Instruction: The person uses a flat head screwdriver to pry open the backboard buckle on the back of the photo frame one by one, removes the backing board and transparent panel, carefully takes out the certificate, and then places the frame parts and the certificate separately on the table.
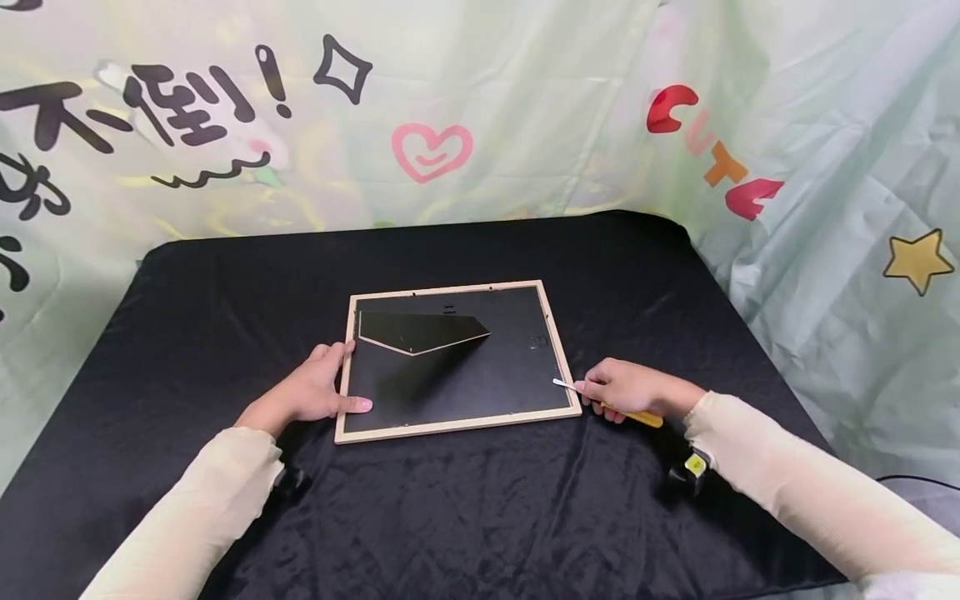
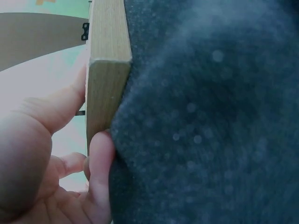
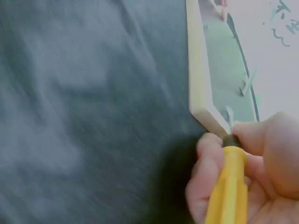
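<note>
A picture frame (image 1: 457,424) with a pale wooden border lies face down, its black backing board (image 1: 495,375) showing. The stand flap (image 1: 423,333) tilts up from the board. At the left side my left hand (image 1: 318,387) grips the border, thumb over the top and fingers along the outer edge. In the left wrist view, the wood (image 2: 110,37) sits between thumb and fingers. My right hand (image 1: 626,387) holds a screwdriver (image 3: 227,186) by its yellow handle near the lower right corner. Its flat metal tip (image 1: 559,382) reaches over the border's inner edge.
Black cloth (image 1: 465,517) covers the table. Small metal tabs line the border's inner edge, with a dark hanger (image 2: 85,31) showing in the left wrist view. A printed curtain (image 1: 525,108) hangs behind and to the right of the table.
</note>
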The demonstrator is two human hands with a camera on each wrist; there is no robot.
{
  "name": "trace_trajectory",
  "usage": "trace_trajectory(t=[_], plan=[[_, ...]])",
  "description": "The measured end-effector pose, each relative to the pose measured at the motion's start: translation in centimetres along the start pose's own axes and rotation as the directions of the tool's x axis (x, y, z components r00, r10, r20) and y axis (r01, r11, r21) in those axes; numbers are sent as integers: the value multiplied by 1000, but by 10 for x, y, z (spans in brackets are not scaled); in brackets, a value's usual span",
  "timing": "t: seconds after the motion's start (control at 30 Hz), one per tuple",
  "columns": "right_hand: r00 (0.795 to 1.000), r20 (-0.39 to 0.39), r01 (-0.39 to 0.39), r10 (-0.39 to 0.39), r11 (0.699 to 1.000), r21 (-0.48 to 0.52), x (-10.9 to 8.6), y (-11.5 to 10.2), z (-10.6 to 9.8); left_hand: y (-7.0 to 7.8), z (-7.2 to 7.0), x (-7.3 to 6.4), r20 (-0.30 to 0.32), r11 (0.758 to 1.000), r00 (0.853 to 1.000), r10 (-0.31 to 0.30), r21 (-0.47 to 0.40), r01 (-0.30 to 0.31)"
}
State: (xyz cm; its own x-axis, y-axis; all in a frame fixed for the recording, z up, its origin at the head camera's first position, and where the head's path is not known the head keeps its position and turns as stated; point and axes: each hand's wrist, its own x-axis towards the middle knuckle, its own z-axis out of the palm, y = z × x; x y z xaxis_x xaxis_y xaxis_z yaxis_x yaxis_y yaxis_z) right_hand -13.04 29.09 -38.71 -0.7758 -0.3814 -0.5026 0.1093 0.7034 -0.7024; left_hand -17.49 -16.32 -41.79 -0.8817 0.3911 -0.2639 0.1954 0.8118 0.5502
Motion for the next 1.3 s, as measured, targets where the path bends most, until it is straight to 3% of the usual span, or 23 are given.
trace_trajectory(t=[0.07,0.17,0.3,0.4,0.5,0.67,0.8,1.07,1.3], plan=[[998,-65,6,-6,1000,9,-3,1,8,-1,0,0,-1,1000,1000,1,4,-1],[978,-195,57,-78,992,-111,-8,1,22,-2,1,0,5,1000,1000,-5,-1,5],[891,-391,80,-232,926,-369,-10,0,40,-3,1,0,7,1000,1000,-10,-11,10],[821,-472,51,-322,864,-501,-8,-2,51,-3,0,-1,-3,1000,1000,-1,-18,1],[789,-492,25,-368,819,-573,-7,-4,58,-4,1,-2,-10,1000,1000,18,-25,-18],[783,-509,-22,-358,801,-599,-3,-6,64,-5,2,-2,-19,999,999,46,-17,-46],[784,-540,-64,-307,825,-562,0,-8,69,-5,1,-2,-20,999,999,43,-5,-43],[755,-594,-77,-278,862,-501,0,-11,79,-3,1,-3,-10,999,999,44,-15,-44],[756,-613,-93,-230,889,-448,2,-12,79,-3,-1,-2,12,999,1000,23,-29,-22]])
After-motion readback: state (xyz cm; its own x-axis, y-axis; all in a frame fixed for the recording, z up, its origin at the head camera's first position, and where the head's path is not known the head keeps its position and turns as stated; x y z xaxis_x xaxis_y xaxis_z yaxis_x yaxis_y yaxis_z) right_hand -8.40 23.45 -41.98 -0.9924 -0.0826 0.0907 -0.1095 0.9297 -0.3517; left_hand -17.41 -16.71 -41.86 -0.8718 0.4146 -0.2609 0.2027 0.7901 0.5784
